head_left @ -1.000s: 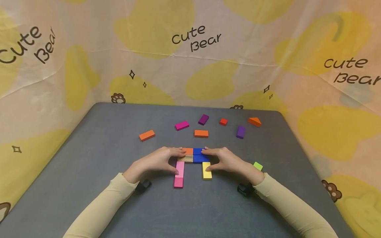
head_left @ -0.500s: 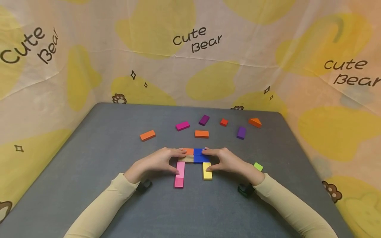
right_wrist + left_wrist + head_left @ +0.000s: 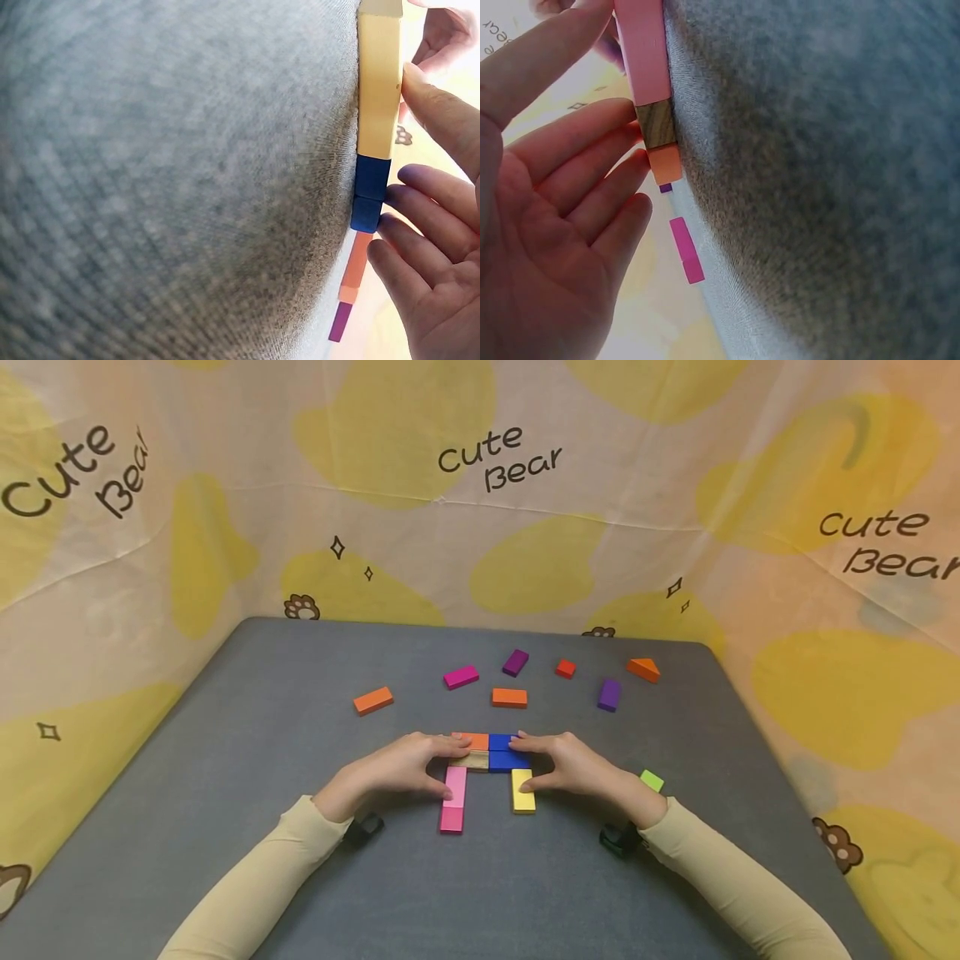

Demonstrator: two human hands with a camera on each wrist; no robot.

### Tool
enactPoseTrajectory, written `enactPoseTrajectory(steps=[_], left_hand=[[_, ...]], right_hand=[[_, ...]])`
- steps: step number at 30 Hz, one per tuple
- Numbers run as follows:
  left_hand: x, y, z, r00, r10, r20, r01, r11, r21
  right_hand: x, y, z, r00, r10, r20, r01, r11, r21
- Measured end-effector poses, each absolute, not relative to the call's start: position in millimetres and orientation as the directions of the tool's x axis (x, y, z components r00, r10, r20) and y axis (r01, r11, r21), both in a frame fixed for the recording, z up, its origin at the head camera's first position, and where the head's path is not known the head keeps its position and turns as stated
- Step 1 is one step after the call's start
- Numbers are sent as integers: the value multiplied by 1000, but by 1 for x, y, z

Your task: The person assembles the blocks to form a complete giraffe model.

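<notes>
Flat on the grey table, an orange block (image 3: 477, 742) and a bare-wood block (image 3: 474, 762) lie against two blue blocks (image 3: 508, 762). A pink block (image 3: 456, 781) with a darker pink block (image 3: 451, 821) at its end extends toward the person on the left, a yellow block (image 3: 523, 802) on the right. My left hand (image 3: 401, 768) touches the pink block with its thumb; its fingers rest at the wood and orange blocks (image 3: 665, 165). My right hand (image 3: 576, 765) has its thumb on the yellow block (image 3: 379, 90) and fingertips at the blue blocks (image 3: 371, 178).
Loose blocks lie farther back: orange ones (image 3: 373, 701), magenta (image 3: 461, 677), dark purple (image 3: 515, 662), red (image 3: 566, 669), violet (image 3: 609, 695) and an orange triangle (image 3: 643, 670). A lime green block (image 3: 651, 780) lies by the right forearm. Printed cloth (image 3: 495, 560) surrounds the table (image 3: 300, 660).
The head view has shifted very slightly. Both hands and all the blocks keep their places.
</notes>
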State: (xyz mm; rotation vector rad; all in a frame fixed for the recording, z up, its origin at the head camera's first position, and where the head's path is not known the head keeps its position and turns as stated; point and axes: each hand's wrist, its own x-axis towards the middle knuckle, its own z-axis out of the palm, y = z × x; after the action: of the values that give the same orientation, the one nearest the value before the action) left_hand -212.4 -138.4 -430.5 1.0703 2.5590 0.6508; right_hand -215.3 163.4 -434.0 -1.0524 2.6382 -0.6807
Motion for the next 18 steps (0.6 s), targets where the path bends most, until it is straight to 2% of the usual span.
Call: enactPoseTrajectory(steps=[18], left_hand=[[-211,-137,-429,-693,714,-97,588,638,496]], right_hand=[[-218,173,-431,-713,-701,-3,-603,616,-506]])
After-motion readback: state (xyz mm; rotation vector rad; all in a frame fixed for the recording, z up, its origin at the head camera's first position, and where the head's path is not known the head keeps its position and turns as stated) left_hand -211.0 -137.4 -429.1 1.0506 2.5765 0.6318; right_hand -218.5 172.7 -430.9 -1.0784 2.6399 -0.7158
